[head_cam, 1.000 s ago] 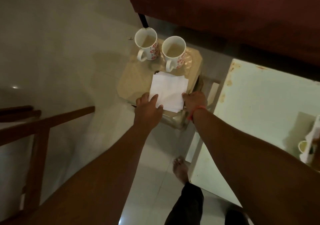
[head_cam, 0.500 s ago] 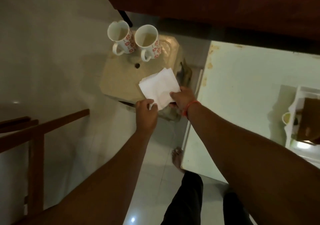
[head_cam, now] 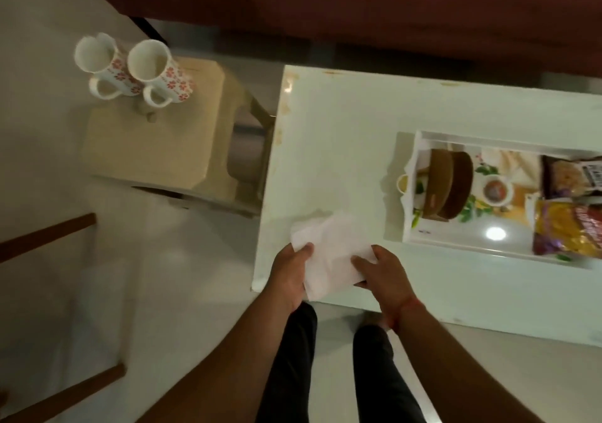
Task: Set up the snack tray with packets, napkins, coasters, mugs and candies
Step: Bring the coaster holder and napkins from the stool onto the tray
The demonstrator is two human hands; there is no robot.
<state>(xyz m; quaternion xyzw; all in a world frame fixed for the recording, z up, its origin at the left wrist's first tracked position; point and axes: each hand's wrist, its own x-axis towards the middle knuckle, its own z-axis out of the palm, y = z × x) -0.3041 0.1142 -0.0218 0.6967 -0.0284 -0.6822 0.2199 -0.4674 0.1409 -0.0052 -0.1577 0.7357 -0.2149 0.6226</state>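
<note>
Item one: stack of white square paper napkins (head_cam: 330, 255), held between your two hands above the near left corner of the white rectangular desk (head_cam: 332, 149); your left hand (head_cam: 291, 277) pinches the stack's left edge, thumb on top and fingers (head_cam: 306, 250) curled under; your right hand (head_cam: 386, 279) grips the right edge, thumb laid across the top sheet, remaining fingers beneath and hidden.

Item two: white rectangular serving tray with floral print (head_cam: 411, 178), resting on the desk to the right of the napkins, well apart from them; contents: two round brown coasters (head_cam: 449, 185) overlapping near the tray's left end; two printed snack packets (head_cam: 570, 227) at the right end, one dark, one yellow and red.

Item three: two white ceramic mugs with red flower pattern (head_cam: 130, 67), standing side by side, touching, handles toward you, on the far edge of the beige plastic stool (head_cam: 156, 149); stool stands on the pale tiled floor (head_cam: 49, 178) just beside the desk's left end.
</note>
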